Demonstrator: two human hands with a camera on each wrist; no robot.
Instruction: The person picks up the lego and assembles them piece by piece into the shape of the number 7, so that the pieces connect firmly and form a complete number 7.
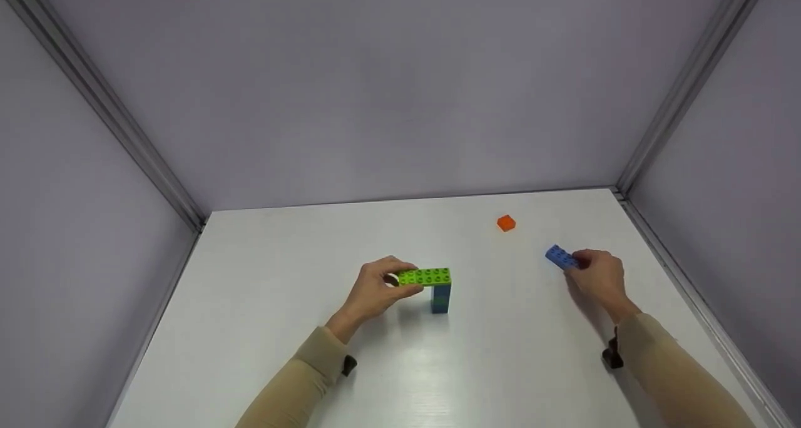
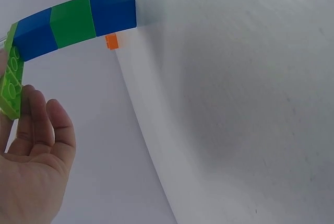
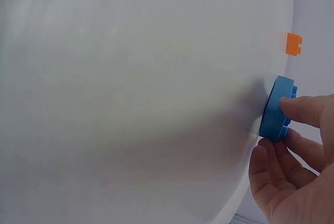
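Near the middle of the table stands a short tower of blue and green bricks [image 2: 72, 23], blue at top and bottom with green between. A long lime-green brick [image 1: 425, 276] lies across its top and juts out to the left. My left hand [image 1: 378, 287] pinches that overhanging end between thumb and fingers. Over on the right, my right hand [image 1: 599, 278] holds a long blue brick [image 1: 561, 257] by its near end, thumb on one side and fingers on the other. In the right wrist view the blue brick [image 3: 277, 108] is at or just above the table surface; I cannot tell which.
A small orange brick [image 1: 506, 223] sits toward the back of the white table [image 1: 275, 278], beyond the blue brick. Grey walls [image 1: 400, 102] enclose the table at the back and on both sides.
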